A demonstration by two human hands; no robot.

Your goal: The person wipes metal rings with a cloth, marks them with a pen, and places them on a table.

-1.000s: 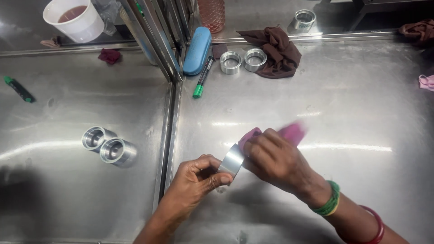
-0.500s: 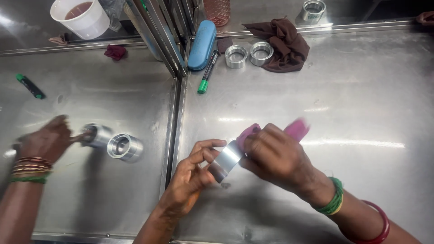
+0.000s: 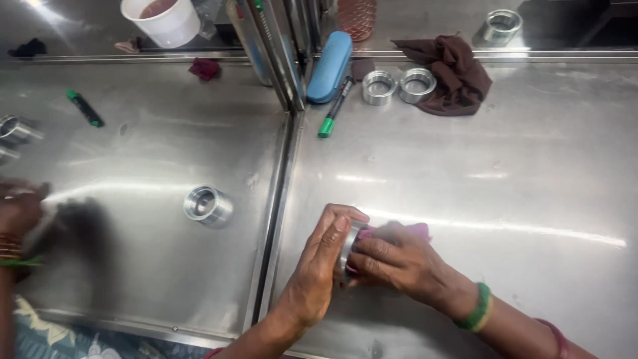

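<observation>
A view from above of a shiny steel desk. Near the front edge, just right of a raised seam, the person's two hands meet around a short metal ring. The left hand wraps the ring from the left, fingers curled over its top rim. The right hand comes in from the right, fingers pressed together and pinching a pink cloth against the ring's open face. The ring stands on edge, its axis lying roughly left to right between the two palms, so both hands are touching it. A similar metal ring lies well apart to the left, beyond the seam. At the far left edge another person's blurred hand shows
</observation>
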